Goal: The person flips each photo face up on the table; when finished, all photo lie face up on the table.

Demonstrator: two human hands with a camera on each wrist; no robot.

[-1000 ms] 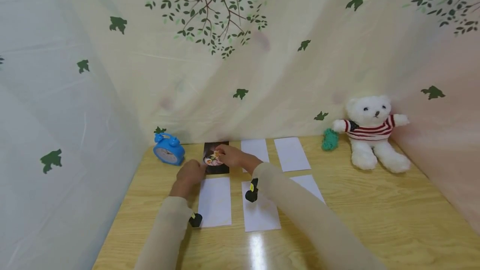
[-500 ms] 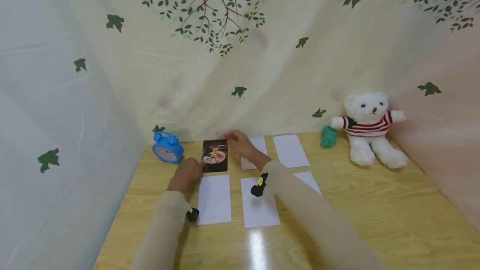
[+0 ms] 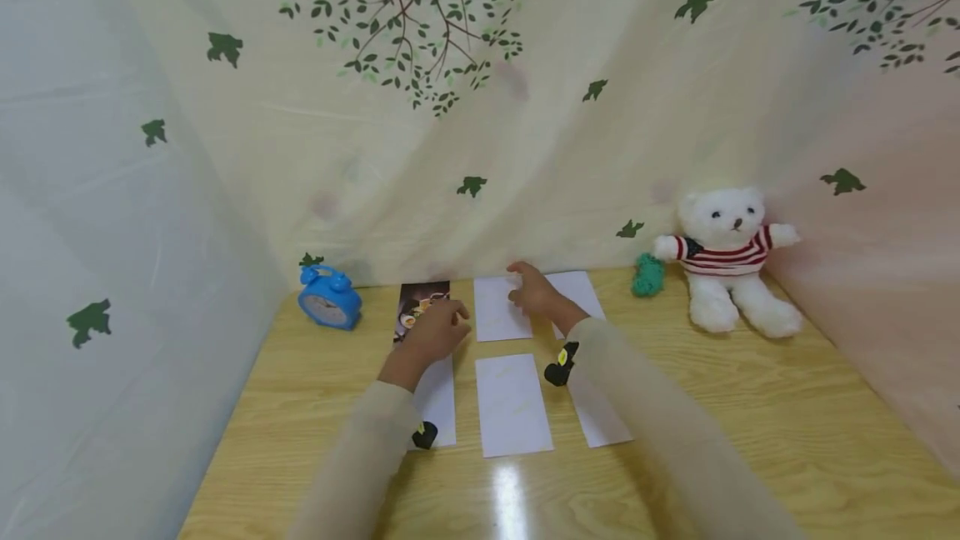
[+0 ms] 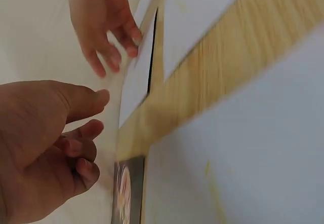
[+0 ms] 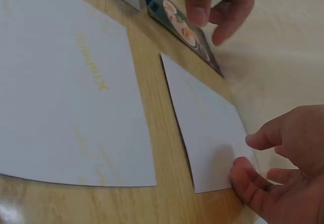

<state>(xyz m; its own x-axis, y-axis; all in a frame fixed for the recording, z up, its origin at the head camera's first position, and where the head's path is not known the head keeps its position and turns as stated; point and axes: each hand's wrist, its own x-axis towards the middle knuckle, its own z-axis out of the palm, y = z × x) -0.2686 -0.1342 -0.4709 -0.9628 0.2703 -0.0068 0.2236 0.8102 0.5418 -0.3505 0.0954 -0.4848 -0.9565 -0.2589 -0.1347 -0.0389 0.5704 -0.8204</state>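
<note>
My right hand point(image 3: 536, 290) reaches over the right side of the back middle white photo card point(image 3: 501, 322). In the right wrist view, thumb and fingers stand apart near the edge of that card point(image 5: 202, 127); firm contact cannot be made out. My left hand point(image 3: 435, 332) hovers loosely curled and holds nothing, partly covering a photo card point(image 3: 411, 307) that lies picture side up. A plate of food on a dark ground shows on this photo card point(image 5: 179, 24) in the right wrist view. White cards point(image 3: 513, 407) with faint yellow print lie in front.
A blue alarm clock point(image 3: 328, 298) stands at the back left. At the back right sit a white teddy bear point(image 3: 731, 257) in a striped top and a green fuzzy object point(image 3: 648, 275). A printed curtain point(image 3: 337, 148) hangs right behind the wooden table point(image 3: 705, 382).
My right hand has left the picture photo card and moved right to the back middle white card. My left hand has come off the photo's lower left corner and shifted right.
</note>
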